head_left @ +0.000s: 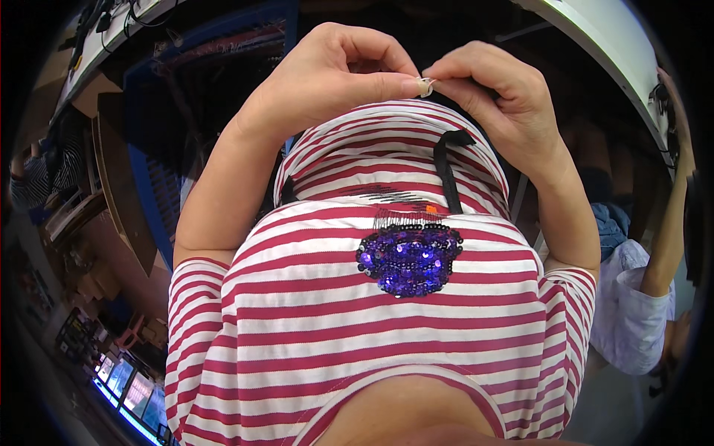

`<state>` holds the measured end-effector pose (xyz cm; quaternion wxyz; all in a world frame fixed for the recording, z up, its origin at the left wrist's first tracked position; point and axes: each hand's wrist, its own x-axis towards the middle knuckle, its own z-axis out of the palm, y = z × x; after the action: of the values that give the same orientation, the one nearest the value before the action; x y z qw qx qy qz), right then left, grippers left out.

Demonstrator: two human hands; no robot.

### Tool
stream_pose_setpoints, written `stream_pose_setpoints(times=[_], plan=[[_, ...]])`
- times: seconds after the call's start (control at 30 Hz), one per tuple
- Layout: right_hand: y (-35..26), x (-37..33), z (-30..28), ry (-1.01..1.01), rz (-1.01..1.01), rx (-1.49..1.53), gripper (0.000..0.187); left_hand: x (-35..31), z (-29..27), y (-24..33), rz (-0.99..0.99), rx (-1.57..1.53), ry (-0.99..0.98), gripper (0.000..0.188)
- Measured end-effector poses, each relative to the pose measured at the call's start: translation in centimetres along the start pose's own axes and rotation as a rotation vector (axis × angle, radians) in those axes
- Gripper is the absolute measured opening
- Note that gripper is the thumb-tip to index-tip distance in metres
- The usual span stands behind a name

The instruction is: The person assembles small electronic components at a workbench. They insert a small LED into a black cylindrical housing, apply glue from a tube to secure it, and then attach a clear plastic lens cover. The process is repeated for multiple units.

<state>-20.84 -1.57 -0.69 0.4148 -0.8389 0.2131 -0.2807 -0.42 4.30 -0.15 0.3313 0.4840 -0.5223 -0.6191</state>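
Two pinches meet just beyond our striped shirt (pixel 387 323): our left hand (pixel 338 74) grips one side of a small pale piece (pixel 425 88), our right hand (pixel 502 93) the other, probably because something so tiny needs steadying from both sides.

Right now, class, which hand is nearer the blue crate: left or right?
Left. The left hand appears beside the blue crate in the picture; the right hand lies farther right.
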Motion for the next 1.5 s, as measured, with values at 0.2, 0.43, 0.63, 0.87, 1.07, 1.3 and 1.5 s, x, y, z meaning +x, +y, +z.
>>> stream_pose_setpoints(times=[0.2, 0.43, 0.63, 0.87, 1.07, 1.3, 1.5], plan=[[0.5, -0.1, 0.0, 0.115, -0.103, -0.057, 0.012, 0.1, 0.9, -1.2, 0.03, -0.218, 0.073, 0.008], [0.7, -0.2, 0.0, 0.168, -0.132, -0.095, 0.015, 0.5, 1.6, -1.8, 0.043, -0.267, 0.158, 0.011], [1.2, -0.1, 0.6, 0.288, -0.335, -0.382, 0.017, 0.9, 2.0, -2.1, 0.053, -0.39, 0.192, 0.013], [2.0, -0.1, 1.1, 0.318, -0.519, -0.539, 0.018, 1.0, 2.2, -2.3, 0.026, -0.631, 0.209, 0.012], [2.0, -0.1, 1.5, 0.338, -0.458, -0.454, 0.02, 0.9, 2.0, -1.9, 0.05, -0.607, 0.217, 0.012], [1.9, 0.0, 1.7, 0.325, -0.414, -0.451, 0.021, 0.7, 1.6, -1.6, 0.062, -0.515, 0.208, 0.013], [1.3, 0.5, 1.6, 0.267, -0.339, -0.393, 0.023, 0.0, 1.1, -1.2, 0.077, -0.4, 0.242, 0.01]])
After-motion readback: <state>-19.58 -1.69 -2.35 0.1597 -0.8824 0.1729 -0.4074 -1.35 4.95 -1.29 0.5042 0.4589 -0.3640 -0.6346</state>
